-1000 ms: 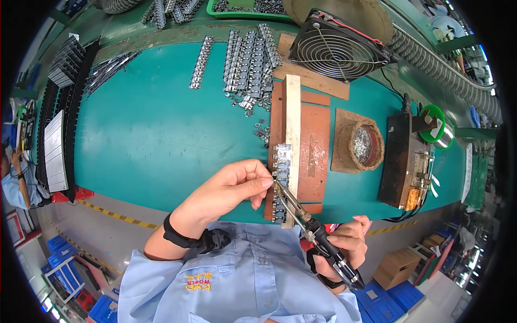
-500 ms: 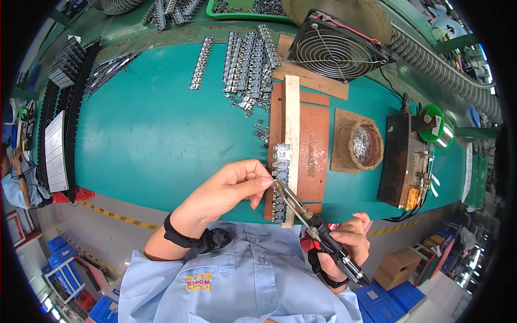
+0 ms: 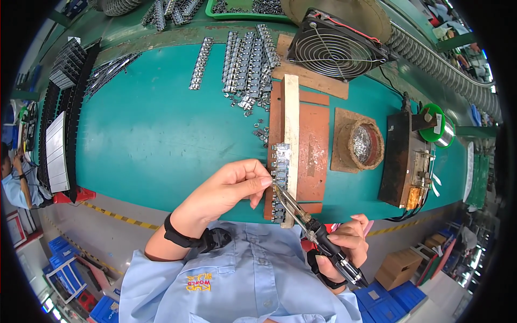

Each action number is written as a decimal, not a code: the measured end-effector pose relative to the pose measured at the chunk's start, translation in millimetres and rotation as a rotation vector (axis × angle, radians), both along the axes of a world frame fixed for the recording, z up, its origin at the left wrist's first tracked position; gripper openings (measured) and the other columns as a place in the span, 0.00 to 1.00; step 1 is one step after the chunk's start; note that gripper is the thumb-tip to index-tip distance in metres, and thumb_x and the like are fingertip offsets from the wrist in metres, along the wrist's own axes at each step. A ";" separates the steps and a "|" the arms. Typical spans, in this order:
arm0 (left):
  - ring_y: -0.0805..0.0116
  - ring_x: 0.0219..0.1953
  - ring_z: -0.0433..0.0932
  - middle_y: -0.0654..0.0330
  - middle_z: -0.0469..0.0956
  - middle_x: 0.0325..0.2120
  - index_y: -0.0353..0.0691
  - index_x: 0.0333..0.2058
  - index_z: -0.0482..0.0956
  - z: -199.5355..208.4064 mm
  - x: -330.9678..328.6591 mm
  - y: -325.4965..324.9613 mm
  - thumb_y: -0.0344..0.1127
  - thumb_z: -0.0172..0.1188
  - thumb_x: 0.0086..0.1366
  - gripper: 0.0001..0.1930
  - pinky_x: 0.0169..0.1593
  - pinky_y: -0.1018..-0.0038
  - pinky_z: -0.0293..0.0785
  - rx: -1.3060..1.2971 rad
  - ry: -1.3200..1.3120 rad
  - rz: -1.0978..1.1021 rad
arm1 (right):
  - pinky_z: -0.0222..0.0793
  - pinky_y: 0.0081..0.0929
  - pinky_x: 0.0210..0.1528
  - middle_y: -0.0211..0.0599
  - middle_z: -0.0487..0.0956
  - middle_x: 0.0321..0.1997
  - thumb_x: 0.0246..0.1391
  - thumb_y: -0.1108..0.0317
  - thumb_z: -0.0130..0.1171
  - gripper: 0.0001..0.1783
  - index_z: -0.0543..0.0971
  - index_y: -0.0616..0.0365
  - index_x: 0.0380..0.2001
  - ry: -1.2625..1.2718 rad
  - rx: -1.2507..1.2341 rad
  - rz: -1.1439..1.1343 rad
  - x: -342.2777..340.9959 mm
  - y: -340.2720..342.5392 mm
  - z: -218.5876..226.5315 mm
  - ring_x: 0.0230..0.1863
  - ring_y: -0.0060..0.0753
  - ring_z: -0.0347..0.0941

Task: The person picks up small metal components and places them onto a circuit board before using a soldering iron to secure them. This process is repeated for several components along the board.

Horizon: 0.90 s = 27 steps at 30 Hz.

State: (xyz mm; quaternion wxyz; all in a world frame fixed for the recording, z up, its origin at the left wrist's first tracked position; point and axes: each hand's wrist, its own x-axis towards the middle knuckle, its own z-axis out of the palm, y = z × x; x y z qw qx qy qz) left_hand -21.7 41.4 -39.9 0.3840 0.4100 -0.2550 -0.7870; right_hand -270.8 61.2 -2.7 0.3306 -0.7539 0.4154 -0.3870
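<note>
My right hand (image 3: 349, 245) grips a black-handled soldering iron (image 3: 327, 240), its metal tip slanting up and left to a strip of small circuit boards (image 3: 281, 156). The strip lies along the left side of a pale wooden bar (image 3: 291, 116) on a reddish-brown board (image 3: 313, 140). Beside the iron's tip, my left hand (image 3: 237, 185) is closed in a pinch, thumb against forefinger, at the strip's left edge. Whatever is between those fingertips is too small to make out. Small loose metal parts (image 3: 261, 133) lie left of the board.
Several board strips (image 3: 250, 64) lie on the green mat (image 3: 156, 124). Behind stand a fan (image 3: 336, 46) and a green tray (image 3: 247, 16). To the right are a round pot (image 3: 362, 145), a dark box (image 3: 396, 161) and a solder spool (image 3: 444, 129). Black racks (image 3: 67, 124) stand left.
The soldering iron's tip has shifted slightly toward me and to the left along the strip, and my right hand has moved a little with it. My left hand stays nearly still.
</note>
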 end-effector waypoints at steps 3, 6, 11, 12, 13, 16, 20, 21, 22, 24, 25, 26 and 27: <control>0.80 0.20 0.66 0.68 0.68 0.18 0.38 0.28 0.69 -0.8 0.2 0.5 0.35 0.51 0.62 0.07 0.26 0.84 0.61 -0.009 0.002 0.003 | 0.50 0.35 0.49 0.30 0.74 0.18 0.29 0.61 0.66 0.18 0.73 0.54 0.26 0.030 -0.014 0.017 -0.4 0.2 0.7 0.25 0.28 0.68; 0.80 0.21 0.66 0.68 0.68 0.18 0.38 0.28 0.69 -1.2 0.3 0.3 0.35 0.51 0.62 0.07 0.27 0.83 0.62 -0.009 0.016 0.002 | 0.51 0.36 0.49 0.30 0.73 0.18 0.30 0.60 0.66 0.20 0.72 0.54 0.28 -0.062 -0.038 -0.069 -0.4 3.2 -5.1 0.24 0.29 0.67; 0.80 0.21 0.66 0.68 0.68 0.18 0.38 0.28 0.69 1.0 -0.9 -0.5 0.35 0.51 0.62 0.07 0.27 0.83 0.63 -0.002 0.015 0.003 | 0.51 0.37 0.49 0.30 0.72 0.18 0.31 0.60 0.66 0.21 0.71 0.54 0.30 -0.077 -0.077 -0.122 -5.5 6.0 -9.6 0.24 0.29 0.66; 0.80 0.21 0.66 0.68 0.68 0.18 0.38 0.28 0.69 1.1 -0.8 -0.2 0.35 0.51 0.62 0.07 0.27 0.83 0.63 0.003 0.013 0.003 | 0.51 0.37 0.49 0.30 0.72 0.19 0.31 0.60 0.66 0.21 0.70 0.54 0.30 -0.061 -0.096 -0.126 -6.6 6.5 -10.5 0.24 0.29 0.66; 0.80 0.21 0.66 0.68 0.68 0.18 0.38 0.28 0.69 1.3 -0.6 0.1 0.35 0.51 0.62 0.07 0.27 0.83 0.63 0.007 0.011 0.003 | 0.51 0.38 0.49 0.30 0.72 0.19 0.32 0.60 0.66 0.21 0.70 0.54 0.31 -0.044 -0.114 -0.129 -7.6 7.0 -11.3 0.24 0.29 0.65; 0.79 0.21 0.67 0.67 0.68 0.18 0.38 0.28 0.69 2.9 0.3 -0.3 0.34 0.51 0.62 0.07 0.27 0.83 0.63 0.017 0.008 0.003 | 0.50 0.38 0.49 0.31 0.70 0.21 0.34 0.59 0.64 0.21 0.69 0.55 0.31 -0.021 -0.146 -0.137 -9.9 9.8 -14.0 0.25 0.29 0.63; 0.78 0.22 0.67 0.65 0.68 0.19 0.37 0.28 0.69 3.4 -0.7 -0.6 0.33 0.50 0.62 0.06 0.27 0.83 0.64 0.026 0.013 0.004 | 0.49 0.36 0.49 0.33 0.67 0.27 0.40 0.61 0.59 0.19 0.67 0.58 0.33 -0.061 -0.180 -0.226 -9.1 13.9 -20.7 0.30 0.28 0.61; 0.78 0.22 0.67 0.65 0.68 0.19 0.37 0.28 0.69 2.6 -0.6 -0.4 0.33 0.50 0.62 0.06 0.27 0.83 0.64 0.022 0.019 0.004 | 0.50 0.35 0.49 0.34 0.67 0.29 0.41 0.64 0.58 0.18 0.67 0.58 0.35 -0.115 -0.192 -0.308 -6.0 15.4 -23.2 0.32 0.29 0.61; 0.78 0.22 0.67 0.65 0.68 0.19 0.37 0.28 0.69 2.1 -0.4 -0.2 0.33 0.51 0.62 0.06 0.28 0.83 0.64 0.017 0.024 0.004 | 0.51 0.33 0.49 0.35 0.67 0.32 0.42 0.67 0.57 0.17 0.67 0.59 0.36 -0.171 -0.203 -0.389 -3.9 16.4 -24.6 0.34 0.29 0.61; 0.78 0.22 0.67 0.65 0.68 0.19 0.37 0.28 0.69 2.2 -0.3 0.1 0.33 0.51 0.61 0.06 0.28 0.83 0.64 0.014 0.028 0.010 | 0.53 0.31 0.48 0.36 0.66 0.35 0.43 0.69 0.56 0.16 0.67 0.59 0.38 -0.116 -0.120 -0.467 -0.6 14.8 -25.3 0.36 0.28 0.61; 0.78 0.22 0.67 0.65 0.68 0.19 0.37 0.28 0.69 2.5 -0.3 0.1 0.33 0.51 0.61 0.06 0.28 0.83 0.64 0.014 0.033 0.015 | 0.54 0.28 0.48 0.36 0.65 0.37 0.44 0.72 0.54 0.16 0.67 0.60 0.39 -0.060 -0.034 -0.545 0.8 13.2 -25.5 0.37 0.28 0.61; 0.78 0.22 0.67 0.65 0.68 0.19 0.37 0.28 0.69 2.2 -0.2 0.7 0.33 0.51 0.61 0.06 0.28 0.83 0.64 0.014 0.037 0.022 | 0.55 0.26 0.47 0.37 0.65 0.39 0.44 0.74 0.53 0.17 0.66 0.60 0.40 -0.004 0.053 -0.621 1.6 12.5 -26.5 0.39 0.28 0.61; 0.78 0.22 0.67 0.65 0.68 0.19 0.37 0.28 0.69 1.5 -0.1 1.1 0.33 0.51 0.61 0.06 0.28 0.83 0.64 0.011 0.033 0.024 | 0.55 0.26 0.47 0.37 0.65 0.39 0.44 0.74 0.53 0.17 0.66 0.60 0.40 -0.008 0.052 -0.619 1.6 12.3 -28.4 0.39 0.28 0.61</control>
